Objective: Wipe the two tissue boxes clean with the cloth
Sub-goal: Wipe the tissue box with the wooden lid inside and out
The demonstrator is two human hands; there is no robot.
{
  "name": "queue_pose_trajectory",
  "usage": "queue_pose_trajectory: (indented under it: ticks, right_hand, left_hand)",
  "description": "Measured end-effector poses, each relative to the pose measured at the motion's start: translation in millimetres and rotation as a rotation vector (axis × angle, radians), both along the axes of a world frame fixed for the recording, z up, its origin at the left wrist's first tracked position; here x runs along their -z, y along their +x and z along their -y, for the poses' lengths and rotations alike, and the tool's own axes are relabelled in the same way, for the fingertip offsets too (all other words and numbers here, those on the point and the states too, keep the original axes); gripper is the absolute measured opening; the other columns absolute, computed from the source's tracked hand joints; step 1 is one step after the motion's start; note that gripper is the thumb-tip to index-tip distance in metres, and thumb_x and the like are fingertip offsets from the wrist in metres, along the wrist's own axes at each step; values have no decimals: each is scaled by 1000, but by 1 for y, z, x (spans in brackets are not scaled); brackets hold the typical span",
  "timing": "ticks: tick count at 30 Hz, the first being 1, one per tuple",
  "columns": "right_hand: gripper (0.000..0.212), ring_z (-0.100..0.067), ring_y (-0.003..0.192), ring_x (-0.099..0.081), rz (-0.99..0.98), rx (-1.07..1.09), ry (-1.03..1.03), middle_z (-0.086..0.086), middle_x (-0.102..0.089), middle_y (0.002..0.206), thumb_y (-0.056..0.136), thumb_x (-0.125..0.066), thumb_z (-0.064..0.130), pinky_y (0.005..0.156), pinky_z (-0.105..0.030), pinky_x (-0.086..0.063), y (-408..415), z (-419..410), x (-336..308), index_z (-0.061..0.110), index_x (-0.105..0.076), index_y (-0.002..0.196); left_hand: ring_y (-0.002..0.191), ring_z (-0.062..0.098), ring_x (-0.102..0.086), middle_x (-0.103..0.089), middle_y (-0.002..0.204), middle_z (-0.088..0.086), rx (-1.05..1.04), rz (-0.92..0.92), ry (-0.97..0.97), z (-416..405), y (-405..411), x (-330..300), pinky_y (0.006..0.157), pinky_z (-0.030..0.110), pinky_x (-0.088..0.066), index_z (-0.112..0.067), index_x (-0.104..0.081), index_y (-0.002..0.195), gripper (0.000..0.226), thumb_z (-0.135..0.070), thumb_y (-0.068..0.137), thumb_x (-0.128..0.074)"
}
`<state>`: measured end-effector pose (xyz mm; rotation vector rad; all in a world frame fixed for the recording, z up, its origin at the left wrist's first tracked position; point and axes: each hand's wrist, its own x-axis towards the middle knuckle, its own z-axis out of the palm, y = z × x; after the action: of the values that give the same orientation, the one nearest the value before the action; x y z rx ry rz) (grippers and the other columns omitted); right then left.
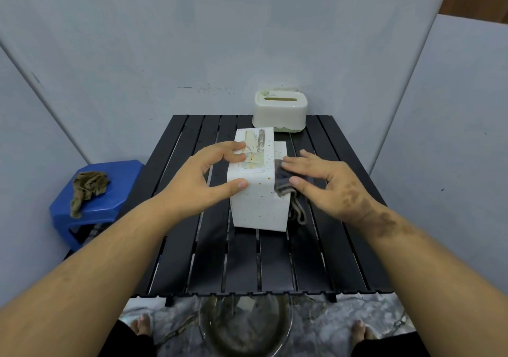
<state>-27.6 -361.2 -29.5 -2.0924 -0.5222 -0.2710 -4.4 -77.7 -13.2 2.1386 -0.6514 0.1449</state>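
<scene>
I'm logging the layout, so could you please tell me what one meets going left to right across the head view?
Blue stool with brown rag → left hand → speckled white tissue box → grey cloth → right hand.

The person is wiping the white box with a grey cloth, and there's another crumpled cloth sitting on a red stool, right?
Almost. The stool is blue, not red, as the head view shows. The rest holds: the right hand presses a grey cloth against the white tissue box, and a crumpled cloth lies on the stool.

Head cam, fwd and down, close over table
</scene>
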Motion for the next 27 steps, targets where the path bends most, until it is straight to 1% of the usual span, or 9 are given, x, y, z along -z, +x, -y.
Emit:
queue_pose_trajectory:
  ticks: [3, 6, 8, 11, 14, 18, 22, 25, 27]
  right_hand:
    - [43, -22, 147, -33, 15, 10, -66, 15, -57, 138, 92, -68, 20, 121, -48, -28, 2, -8, -2, 43, -60, 127]
    - [49, -20, 152, -19, -25, -45, -200, 46, -35, 137, 93, -55, 30, 122, -56, -17, 1, -22, -7, 70, -47, 120]
    - [51, -20, 153, -10, -90, -53, -222, 53, -29, 135, 96, -55, 30, 122, -59, -11, 1, -21, -5, 76, -45, 117]
    - [37, -15, 152, -19, -72, -44, -252, 34, -37, 149, 89, -50, 52, 123, -57, -8, 3, -13, -3, 65, -54, 123]
    - [31, 1, 142, -36, -84, -46, -88, 17, -52, 145, 90, -63, 38, 126, -45, -9, 8, -21, -8, 42, -70, 120]
    - [28, 11, 143, -17, -129, -37, -59, 36, -45, 137, 95, -65, 28, 126, -45, -3, 3, -26, -10, 44, -70, 117]
    - [33, -11, 153, 0, -183, -54, -268, 29, -40, 149, 93, -65, 40, 121, -51, 9, 3, -3, -17, 59, -60, 120]
    - [31, -9, 153, -10, -185, -53, -208, 27, -47, 146, 87, -64, 56, 122, -55, 8, 12, -7, -17, 59, -63, 117]
    - [24, 10, 144, -24, -150, -113, -116, 37, -50, 136, 91, -66, 44, 125, -40, 4, 16, -19, -13, 49, -70, 113]
  left_hand:
    - [139, -4, -44, -54, 146, -25, -6, -4, -7, 1, 0, 0, 111, 17, -30, -34, -67, 113, 34, -30, 84, -83]
    - [139, -5, -44, -54, 146, -25, -5, -2, -4, 1, 0, 0, 112, 18, -31, -35, -67, 114, 34, -31, 84, -82]
    - [140, -5, -43, -53, 146, -25, -2, -5, 9, 0, 0, 0, 113, 20, -30, -36, -66, 114, 34, -32, 84, -82]
    - [140, -4, -43, -53, 147, -25, 11, -15, 9, -1, 1, -1, 114, 23, -31, -35, -67, 115, 35, -32, 84, -82]
    - [139, -5, -45, -54, 146, -25, 16, -17, -4, 0, 1, 0, 113, 19, -32, -32, -67, 115, 34, -29, 85, -82]
    - [138, -5, -45, -55, 145, -24, 4, 24, 12, 0, 1, 0, 112, 15, -32, -29, -67, 115, 35, -31, 84, -82]
    - [138, -6, -46, -55, 145, -24, 14, 20, 22, 0, 2, -1, 112, 13, -31, -29, -68, 115, 36, -31, 83, -83]
    - [138, -6, -45, -54, 146, -23, 23, 3, 11, -1, 3, -1, 109, 6, -30, -28, -67, 115, 34, -28, 84, -82]
    - [137, -7, -46, -54, 146, -23, 23, 2, 6, 0, 2, 0, 107, 3, -31, -27, -67, 115, 34, -27, 85, -82]
